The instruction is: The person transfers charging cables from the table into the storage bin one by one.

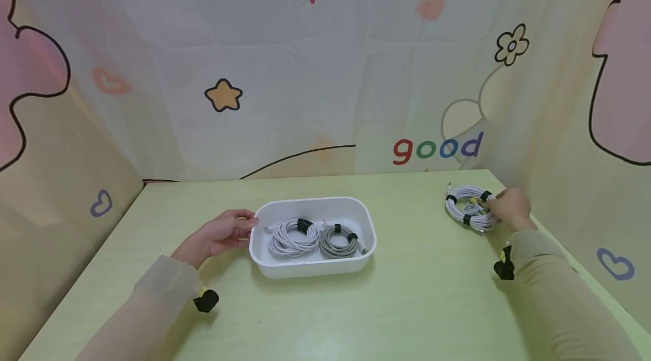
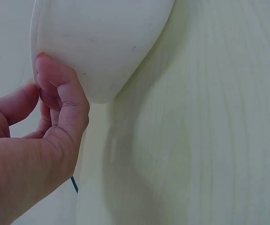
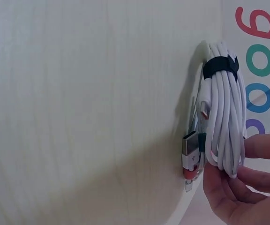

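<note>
A white plastic bin (image 1: 315,266) stands mid-table with two coiled cables inside: a white one (image 1: 292,245) with a black strap, and a grey one (image 1: 337,248) with black ties. At the bin's left end my left hand (image 1: 229,232) pinches its rim, thumb on one side and fingers against the outer wall (image 2: 97,47). Over at the table's right edge, my right hand (image 1: 512,208) grips a bundled white cable (image 3: 224,112) between thumb and fingers. Black straps bind this coil. Beside it a USB plug (image 3: 190,150) with an orange-red part shows in the right wrist view.
The pale wood-grain table (image 1: 325,316) runs back to a printed curtain (image 1: 285,67), which also rises along both sides. Near the right hand the coil lies close to the table's right edge and the curtain.
</note>
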A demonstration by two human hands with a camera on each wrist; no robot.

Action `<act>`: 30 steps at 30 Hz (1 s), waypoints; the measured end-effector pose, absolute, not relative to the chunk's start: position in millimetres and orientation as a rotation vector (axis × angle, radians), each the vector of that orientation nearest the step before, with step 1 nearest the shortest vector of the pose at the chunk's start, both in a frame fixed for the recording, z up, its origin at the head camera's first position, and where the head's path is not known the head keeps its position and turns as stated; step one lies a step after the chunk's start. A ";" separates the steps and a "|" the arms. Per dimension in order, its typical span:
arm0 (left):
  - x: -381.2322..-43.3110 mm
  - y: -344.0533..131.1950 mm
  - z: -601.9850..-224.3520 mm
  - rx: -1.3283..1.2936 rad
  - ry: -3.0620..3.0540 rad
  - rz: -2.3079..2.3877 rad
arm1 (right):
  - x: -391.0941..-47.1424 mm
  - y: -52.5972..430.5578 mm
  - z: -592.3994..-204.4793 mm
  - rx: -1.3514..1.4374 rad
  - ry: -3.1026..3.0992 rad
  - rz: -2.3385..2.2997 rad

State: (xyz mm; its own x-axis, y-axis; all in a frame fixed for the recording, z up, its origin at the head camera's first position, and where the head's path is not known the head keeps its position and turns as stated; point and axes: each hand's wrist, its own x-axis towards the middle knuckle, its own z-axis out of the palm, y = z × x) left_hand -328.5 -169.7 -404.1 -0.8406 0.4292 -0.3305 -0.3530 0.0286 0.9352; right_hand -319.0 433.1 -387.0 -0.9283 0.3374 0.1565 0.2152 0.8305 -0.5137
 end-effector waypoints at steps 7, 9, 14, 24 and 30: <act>-328.8 -171.1 -403.8 0.103 1.753 1.864 | -315.8 432.1 -383.5 -0.433 -2.719 0.934; -329.2 -171.3 -404.4 0.109 1.748 1.868 | -314.8 432.0 -382.8 -0.448 -2.713 1.015; -330.1 -170.9 -405.9 0.127 1.742 1.877 | -311.6 431.9 -380.9 -0.477 -2.713 1.161; -328.8 -171.5 -404.3 0.101 1.750 1.863 | -308.4 430.0 -379.3 -0.487 -2.688 1.287; -329.1 -170.4 -404.2 0.084 1.761 1.869 | -308.5 426.3 -376.8 -0.509 -2.699 1.281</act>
